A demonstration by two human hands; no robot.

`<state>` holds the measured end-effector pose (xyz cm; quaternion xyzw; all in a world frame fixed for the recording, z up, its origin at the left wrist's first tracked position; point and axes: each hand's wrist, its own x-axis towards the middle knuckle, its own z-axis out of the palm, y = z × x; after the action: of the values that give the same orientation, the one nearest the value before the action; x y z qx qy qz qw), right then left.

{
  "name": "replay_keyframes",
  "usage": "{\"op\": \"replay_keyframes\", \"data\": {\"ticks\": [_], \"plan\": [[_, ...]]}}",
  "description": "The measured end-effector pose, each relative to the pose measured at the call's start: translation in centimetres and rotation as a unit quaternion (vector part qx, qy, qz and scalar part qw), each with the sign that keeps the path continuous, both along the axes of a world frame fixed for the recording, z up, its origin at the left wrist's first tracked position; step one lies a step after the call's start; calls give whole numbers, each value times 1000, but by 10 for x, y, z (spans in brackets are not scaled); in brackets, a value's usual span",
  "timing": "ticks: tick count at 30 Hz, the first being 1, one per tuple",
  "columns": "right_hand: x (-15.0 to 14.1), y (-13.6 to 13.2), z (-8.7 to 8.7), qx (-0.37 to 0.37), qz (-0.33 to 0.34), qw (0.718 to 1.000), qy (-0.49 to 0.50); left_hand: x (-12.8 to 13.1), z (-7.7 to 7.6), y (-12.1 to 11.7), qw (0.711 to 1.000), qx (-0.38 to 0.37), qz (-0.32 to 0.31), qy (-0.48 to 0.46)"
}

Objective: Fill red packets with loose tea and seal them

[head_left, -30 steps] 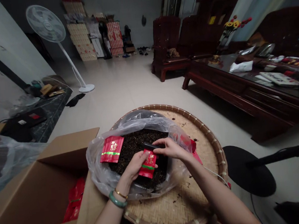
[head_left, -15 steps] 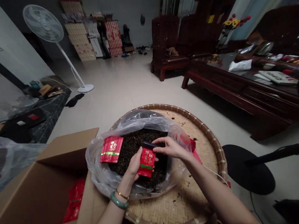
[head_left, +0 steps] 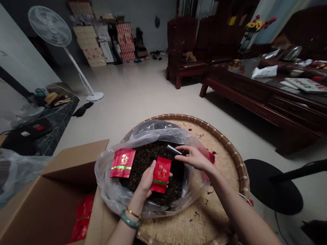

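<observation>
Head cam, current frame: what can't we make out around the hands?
All in the head view:
Left hand: fingers mostly hidden behind the red packet.
Dark tool: held end covered by the right hand.
Red packets: partly blocked by the wall of the carton.
Carton: cut off by left and bottom edges.

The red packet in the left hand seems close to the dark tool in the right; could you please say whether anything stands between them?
Nothing visible does: the gap between the red packet in the left hand and the dark tool in the right hand is open, with loose dark leaves showing behind it.
</observation>
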<state>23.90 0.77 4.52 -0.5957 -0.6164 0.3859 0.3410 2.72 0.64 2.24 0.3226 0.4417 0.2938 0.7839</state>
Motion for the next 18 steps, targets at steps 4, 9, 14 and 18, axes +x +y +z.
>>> {"op": "replay_keyframes", "data": {"ticks": [4, 9, 14, 18], "plan": [[8, -2, -22, 50, -48, 982, -175, 2, -1, -1, 1000, 3, 11, -8], [-12, -9, -25, 116, -66, 985, -109, 6, -4, -6, 999, 28, 21, -12], [-40, -12, -21, 53, -51, 994, 76, 9, -6, -7, 998, 56, 26, -8], [-45, -16, -19, 42, -34, 995, 81, 8, -3, -1, 984, 171, 58, 15]]}}
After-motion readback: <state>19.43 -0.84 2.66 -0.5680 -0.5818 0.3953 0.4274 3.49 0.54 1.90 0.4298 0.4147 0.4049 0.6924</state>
